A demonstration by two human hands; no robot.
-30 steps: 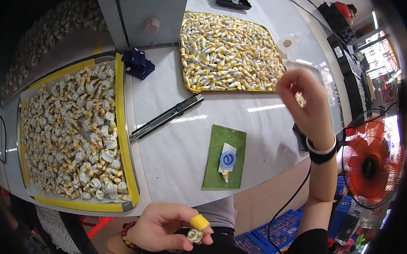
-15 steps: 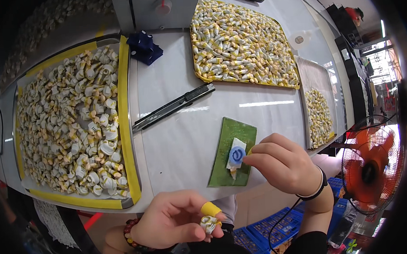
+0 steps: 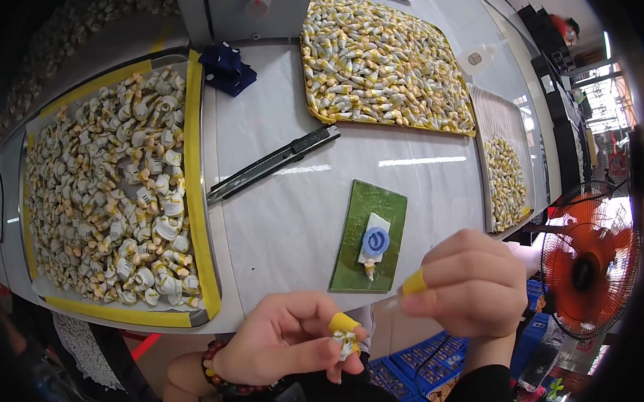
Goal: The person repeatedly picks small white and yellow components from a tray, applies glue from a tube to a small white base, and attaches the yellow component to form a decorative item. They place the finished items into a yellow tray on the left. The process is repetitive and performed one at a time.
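Note:
My left hand [image 3: 289, 346], low in the middle, pinches a small white-and-yellow piece [image 3: 345, 344] between thumb and fingers. A yellow cot covers one of its fingertips. To its right hangs my right hand [image 3: 469, 284], fingers closed in a pinch, a yellow cot on one finger. Motion blurs its tips, and whether they hold anything is hidden. Beyond both hands a green mat [image 3: 353, 261] lies on the table. On it sits a white block with a blue round disc [image 3: 375, 240] on top, and a small peach-tipped piece [image 3: 369, 269] pokes out at the near end.
A yellow-edged tray [image 3: 205, 278] of loose white-and-yellow pieces fills the left. Another heaped tray [image 3: 434, 130] stands at the back, a smaller tray [image 3: 494, 107] at right. Between them lie a box cutter [image 3: 273, 162] and dark blue cloth [image 3: 226, 70]. An orange fan [image 3: 587, 261] stands right.
My right hand has drawn back from the blue disc toward me and to the right. My left hand has shifted slightly right, still with the small piece.

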